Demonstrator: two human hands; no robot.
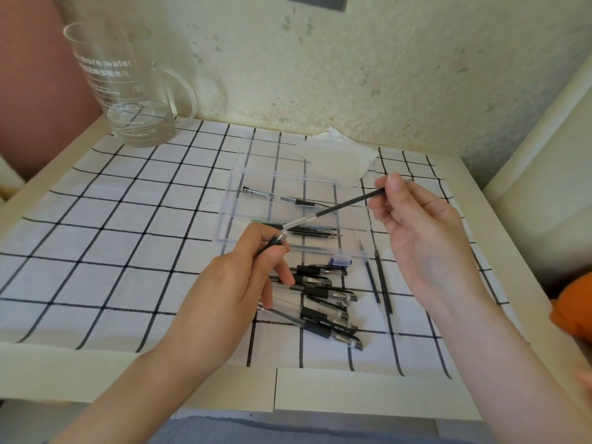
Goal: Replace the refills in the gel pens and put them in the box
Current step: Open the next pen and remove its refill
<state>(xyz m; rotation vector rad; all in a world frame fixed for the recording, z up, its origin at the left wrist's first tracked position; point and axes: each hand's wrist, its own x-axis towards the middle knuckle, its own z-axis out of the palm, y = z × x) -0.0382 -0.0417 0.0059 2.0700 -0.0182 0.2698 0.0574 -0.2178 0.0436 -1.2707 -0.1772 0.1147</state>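
My left hand [237,283] grips the black grip end of a gel pen barrel [275,242], held above the table. My right hand [413,219] pinches the far end of a black refill [339,207] that runs down into that barrel. Behind them lies a clear plastic box [230,200] holding one assembled pen [278,197] and several loose refills [314,232]. A pile of several black gel pens [323,299] lies on the checked cloth in front of the box. Two loose refills [381,283] lie to the right of the pile.
A glass water jug [128,88] stands at the back left. The box's clear lid [275,155] and a crumpled white tissue [346,155] lie behind the box. An orange object [573,309] sits at the right edge. The white table's front rim [352,392] is near me.
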